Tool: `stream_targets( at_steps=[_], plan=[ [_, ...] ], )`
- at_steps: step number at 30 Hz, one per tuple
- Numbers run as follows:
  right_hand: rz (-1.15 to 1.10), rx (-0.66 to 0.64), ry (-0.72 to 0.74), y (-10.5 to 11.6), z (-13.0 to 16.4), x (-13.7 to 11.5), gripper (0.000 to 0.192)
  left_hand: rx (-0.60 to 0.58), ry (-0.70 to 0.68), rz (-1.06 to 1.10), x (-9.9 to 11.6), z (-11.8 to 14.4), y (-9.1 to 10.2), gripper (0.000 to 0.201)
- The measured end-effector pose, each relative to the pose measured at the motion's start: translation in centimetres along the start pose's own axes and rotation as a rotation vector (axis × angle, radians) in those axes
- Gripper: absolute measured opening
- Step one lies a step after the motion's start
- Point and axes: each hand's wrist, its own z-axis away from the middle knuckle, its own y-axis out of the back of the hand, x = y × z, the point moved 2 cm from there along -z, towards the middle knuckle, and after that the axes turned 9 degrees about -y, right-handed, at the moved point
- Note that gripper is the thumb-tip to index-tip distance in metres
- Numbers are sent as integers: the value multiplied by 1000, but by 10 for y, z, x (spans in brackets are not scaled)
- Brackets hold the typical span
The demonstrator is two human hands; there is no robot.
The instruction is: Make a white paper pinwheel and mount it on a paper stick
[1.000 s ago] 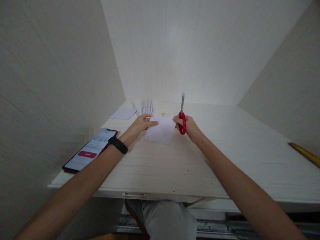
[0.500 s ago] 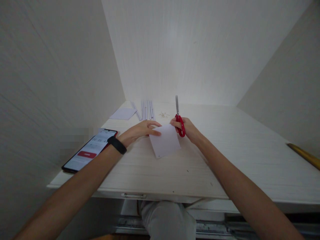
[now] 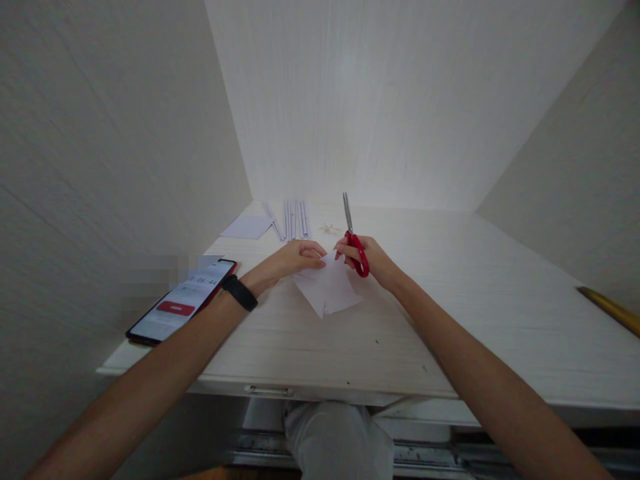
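Observation:
A white sheet of paper [image 3: 330, 293] lies folded over on the pale wooden desk [image 3: 450, 313] between my hands. My left hand [image 3: 290, 260], with a black band on its wrist, pinches the paper's upper edge. My right hand [image 3: 373, 257] grips red-handled scissors [image 3: 356, 247], blades closed and pointing up and away, while its fingertips touch the same upper edge of the paper.
A phone [image 3: 183, 300] with a lit screen lies at the desk's left edge. Narrow paper strips [image 3: 294, 220] and a flat white sheet [image 3: 247, 227] lie at the back left, small scraps [image 3: 327, 229] beside them. A yellow ruler-like object [image 3: 610, 310] sits far right. Walls enclose the desk on three sides.
The paper turned and came down toward me, then its top was folded over. My hands drew closer together and the scissor blades tilted left.

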Motion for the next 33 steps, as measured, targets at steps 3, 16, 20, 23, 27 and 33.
stream_targets(
  at_steps=[3, 16, 20, 23, 27, 33],
  plan=[
    [-9, 8, -25, 0, -1, 2, 25, 15, -24, -51, 0, -1, 1, 24],
    [0, -23, 6, -6, 6, -8, 24, 44, -105, -70, 0, -1, -2, 19],
    [-8, -17, 7, -6, 6, -8, 22, 85, -106, -98, 5, 0, -3, 18],
    [-8, -32, -10, -6, 5, -6, 22, 102, -107, -100, 6, -1, -3, 17],
    [-5, -62, -22, -6, 4, -3, 24, 95, -106, -88, 4, -1, -2, 16],
    [-23, -29, -14, -3, 3, -2, 23, 83, -128, -67, 3, -2, -1, 17]
  ],
)
